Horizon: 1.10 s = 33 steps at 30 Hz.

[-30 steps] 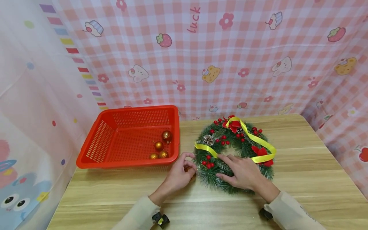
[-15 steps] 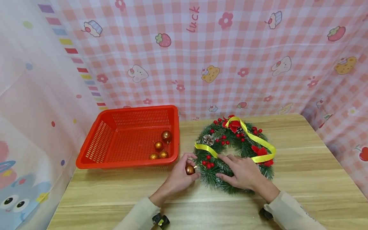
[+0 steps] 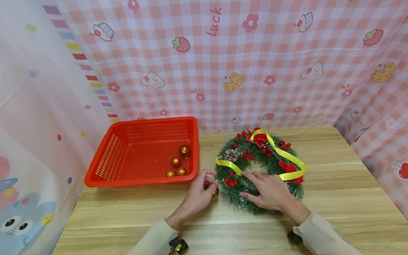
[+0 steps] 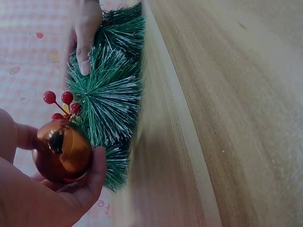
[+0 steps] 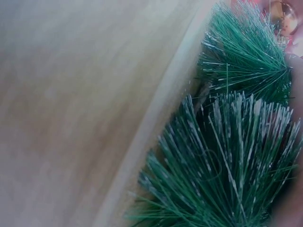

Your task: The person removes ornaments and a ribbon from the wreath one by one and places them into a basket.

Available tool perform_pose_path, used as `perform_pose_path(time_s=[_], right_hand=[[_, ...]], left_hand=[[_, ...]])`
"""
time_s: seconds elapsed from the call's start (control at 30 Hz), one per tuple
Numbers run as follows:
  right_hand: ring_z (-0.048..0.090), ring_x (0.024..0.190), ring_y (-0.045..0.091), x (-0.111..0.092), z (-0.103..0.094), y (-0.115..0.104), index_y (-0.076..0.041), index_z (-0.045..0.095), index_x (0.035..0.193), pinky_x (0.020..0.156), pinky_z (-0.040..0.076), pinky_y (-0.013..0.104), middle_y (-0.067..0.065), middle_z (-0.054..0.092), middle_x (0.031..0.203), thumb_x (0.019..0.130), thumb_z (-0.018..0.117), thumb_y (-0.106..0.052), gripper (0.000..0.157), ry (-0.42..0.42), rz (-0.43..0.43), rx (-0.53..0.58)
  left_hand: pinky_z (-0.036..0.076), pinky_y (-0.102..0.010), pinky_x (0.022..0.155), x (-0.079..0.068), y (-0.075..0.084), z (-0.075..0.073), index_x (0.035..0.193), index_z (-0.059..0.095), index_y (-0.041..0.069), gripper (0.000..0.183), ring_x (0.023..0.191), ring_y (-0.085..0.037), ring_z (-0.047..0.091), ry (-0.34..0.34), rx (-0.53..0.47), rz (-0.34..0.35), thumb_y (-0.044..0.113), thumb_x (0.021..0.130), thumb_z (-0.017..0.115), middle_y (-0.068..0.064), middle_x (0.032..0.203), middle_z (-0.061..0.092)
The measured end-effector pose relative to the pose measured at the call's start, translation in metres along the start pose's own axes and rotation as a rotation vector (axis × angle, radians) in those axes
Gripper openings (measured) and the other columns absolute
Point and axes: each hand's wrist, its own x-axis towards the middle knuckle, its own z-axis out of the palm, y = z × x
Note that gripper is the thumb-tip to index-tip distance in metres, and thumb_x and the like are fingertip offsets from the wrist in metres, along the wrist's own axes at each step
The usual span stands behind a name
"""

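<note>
Thumb and fingers of my left hand [image 3: 198, 191] grip a shiny copper bauble [image 4: 62, 151] at the left edge of a green wreath [image 3: 234, 196]. In the head view the hand covers most of that bauble. Red berries [image 4: 61, 104] on the wreath show just beyond it in the left wrist view. My right hand [image 3: 269, 191] lies with extended fingers on the wreath's front part, its fingertips by the yellow ribbon [image 3: 294, 175]. Pine needles [image 5: 232, 156] fill much of the right wrist view. Red flowers, berries and a pine cone [image 3: 231, 154] decorate the wreath.
To the left stands a red plastic basket [image 3: 140, 182], with several gold and copper baubles [image 3: 176, 162] in its right side. A wooden table [image 3: 229, 233] carries everything. Behind it hangs a pink checked curtain [image 3: 204, 63].
The left hand has turned the bauble at the wreath's edge: half a second ago it showed more fully between the fingers, now it is mostly covered. The right hand has stayed put.
</note>
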Motion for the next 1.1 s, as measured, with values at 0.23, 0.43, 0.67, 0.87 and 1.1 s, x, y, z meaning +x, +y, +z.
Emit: perform_pose_path(time_s=[0.23, 0.43, 0.67, 0.87, 1.1], right_hand=[[0.072, 0.082, 0.025, 0.0, -0.001, 0.0, -0.02, 0.053, 0.141, 0.046, 0.038, 0.024, 0.008, 0.07, 0.119, 0.088, 0.056, -0.068, 0.071, 0.02, -0.011, 0.004], [0.072, 0.082, 0.024, 0.0, -0.001, 0.0, -0.02, 0.053, 0.14, 0.046, 0.039, 0.025, 0.008, 0.071, 0.118, 0.088, 0.057, -0.067, 0.071, 0.035, -0.018, 0.002], [0.072, 0.081, 0.024, 0.0, 0.001, 0.0, -0.02, 0.053, 0.14, 0.048, 0.042, 0.026, 0.008, 0.071, 0.117, 0.088, 0.056, -0.068, 0.071, 0.036, -0.018, 0.004], [0.072, 0.081, 0.024, -0.001, 0.001, 0.0, -0.02, 0.054, 0.14, 0.049, 0.044, 0.027, 0.007, 0.071, 0.116, 0.088, 0.057, -0.068, 0.071, 0.036, -0.015, 0.003], [0.072, 0.08, 0.024, -0.001, 0.001, 0.0, -0.02, 0.053, 0.14, 0.05, 0.046, 0.028, 0.008, 0.071, 0.116, 0.088, 0.056, -0.068, 0.07, 0.038, -0.015, 0.003]], left_hand=[[0.045, -0.03, 0.067, 0.001, 0.003, 0.001, 0.126, 0.055, 0.012, 0.028, 0.076, -0.015, 0.055, -0.009, -0.033, -0.049, 0.009, 0.102, 0.041, -0.013, 0.102, 0.068], [0.046, -0.03, 0.073, 0.005, 0.007, 0.006, 0.121, 0.058, 0.012, 0.026, 0.083, -0.015, 0.054, 0.042, 0.002, -0.025, 0.013, 0.095, 0.058, -0.006, 0.101, 0.058], [0.045, -0.032, 0.078, 0.008, 0.007, 0.01, 0.112, 0.061, 0.01, 0.031, 0.083, -0.015, 0.058, 0.13, 0.052, 0.03, 0.003, 0.083, 0.066, 0.002, 0.089, 0.065], [0.043, -0.032, 0.078, 0.009, 0.009, 0.014, 0.111, 0.065, 0.015, 0.03, 0.089, -0.013, 0.06, 0.19, 0.075, 0.006, 0.006, 0.082, 0.067, 0.007, 0.09, 0.071], [0.043, -0.033, 0.078, 0.01, 0.011, 0.016, 0.108, 0.064, 0.013, 0.028, 0.085, -0.014, 0.06, 0.207, 0.053, 0.012, 0.004, 0.082, 0.069, 0.007, 0.086, 0.072]])
